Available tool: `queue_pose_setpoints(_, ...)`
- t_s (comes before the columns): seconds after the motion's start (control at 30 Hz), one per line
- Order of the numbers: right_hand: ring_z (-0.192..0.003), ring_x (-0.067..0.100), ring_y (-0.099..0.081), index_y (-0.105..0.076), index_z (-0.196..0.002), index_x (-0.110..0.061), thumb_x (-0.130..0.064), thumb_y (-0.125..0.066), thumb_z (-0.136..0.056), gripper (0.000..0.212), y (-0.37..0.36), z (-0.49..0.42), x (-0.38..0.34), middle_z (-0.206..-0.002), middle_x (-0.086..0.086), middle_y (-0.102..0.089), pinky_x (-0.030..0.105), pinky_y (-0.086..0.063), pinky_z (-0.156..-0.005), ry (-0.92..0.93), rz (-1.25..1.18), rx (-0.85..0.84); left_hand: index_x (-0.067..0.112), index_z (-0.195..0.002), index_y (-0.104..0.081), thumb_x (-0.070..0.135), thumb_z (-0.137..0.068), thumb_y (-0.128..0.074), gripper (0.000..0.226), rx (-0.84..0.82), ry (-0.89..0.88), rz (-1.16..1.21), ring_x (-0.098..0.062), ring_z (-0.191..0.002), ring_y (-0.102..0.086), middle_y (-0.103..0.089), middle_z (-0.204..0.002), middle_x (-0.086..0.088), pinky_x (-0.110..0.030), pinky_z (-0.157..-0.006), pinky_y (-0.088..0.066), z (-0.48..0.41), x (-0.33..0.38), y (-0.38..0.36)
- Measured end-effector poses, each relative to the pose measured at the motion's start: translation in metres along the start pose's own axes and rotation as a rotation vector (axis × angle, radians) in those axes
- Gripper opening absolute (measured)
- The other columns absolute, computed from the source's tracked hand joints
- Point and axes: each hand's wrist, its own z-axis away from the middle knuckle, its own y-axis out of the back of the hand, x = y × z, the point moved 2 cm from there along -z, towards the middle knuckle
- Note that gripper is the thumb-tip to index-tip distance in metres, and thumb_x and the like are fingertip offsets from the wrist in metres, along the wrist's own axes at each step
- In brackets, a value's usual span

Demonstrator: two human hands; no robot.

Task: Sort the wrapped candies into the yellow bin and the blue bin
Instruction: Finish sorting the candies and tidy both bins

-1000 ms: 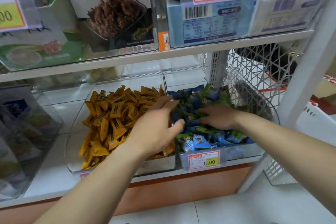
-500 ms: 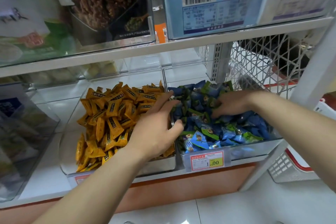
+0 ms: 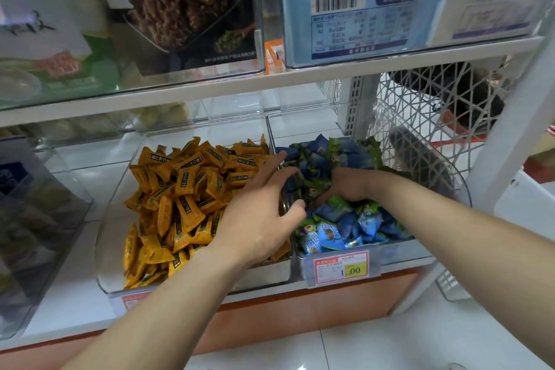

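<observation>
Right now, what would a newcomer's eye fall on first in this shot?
The bright heap of yellow wrapped candies in the yellow bin on the left stands out, beside the blue and green wrapped candies in the blue bin. Both hands are at the blue pile: the left hand reaches across the divider, and the right hand comes in from the right.

White shelf (image 3: 75,294) holds the yellow bin (image 3: 264,275), with the blue bin (image 3: 399,252) just beside it

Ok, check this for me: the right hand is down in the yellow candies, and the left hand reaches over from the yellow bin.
Wrong on one point. The head view shows the right hand down in the blue candies, not yellow; the left hand does reach over from the yellow bin.
</observation>
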Motion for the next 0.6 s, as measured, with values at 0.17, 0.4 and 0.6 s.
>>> queue_pose_setpoints(0.17, -0.099, 0.015, -0.069, -0.078, -0.101, -0.023, -0.04, -0.086, -0.071, 0.035, 0.0, 0.005, -0.001, -0.101, -0.006, -0.076, 0.029, -0.054, -0.09, 0.052, -0.168, -0.018, 0.041, -0.142, -0.039, 0.058, -0.087, -0.045, 0.058, -0.006, -0.003, 0.009, -0.006, -0.132, -0.045, -0.007, -0.157, 0.033, -0.028, -0.081, -0.054, 0.001, -0.002, 0.001)
queue_pose_setpoints(0.4, -0.105, 0.025, -0.069, -0.063, -0.124, -0.016, -0.03, -0.095, -0.057, 0.076, 0.031, 0.019, 0.001, -0.113, 0.004, -0.073, 0.042, -0.052, -0.099, 0.156, -0.457, 0.19, 0.041, -0.139, -0.042, 0.061, -0.083, -0.044, 0.059, -0.013, 0.005, 0.039, -0.004, -0.125, -0.049, -0.011, -0.155, 0.034, -0.019, -0.073, -0.044, 0.0, -0.002, 0.001)
queue_pose_setpoints(0.6, -0.11, 0.017, -0.055, -0.047, -0.143, -0.017, -0.045, -0.088, -0.068, 0.09, 0.076, 0.04, 0.019, -0.131, -0.004, -0.056, 0.031, -0.043, -0.094, 0.045, -0.293, 0.527, 0.043, -0.138, -0.044, 0.064, -0.08, -0.043, 0.061, -0.019, -0.002, 0.07, -0.001, -0.131, -0.043, -0.011, -0.155, 0.035, -0.018, -0.079, -0.043, -0.001, -0.004, 0.002)
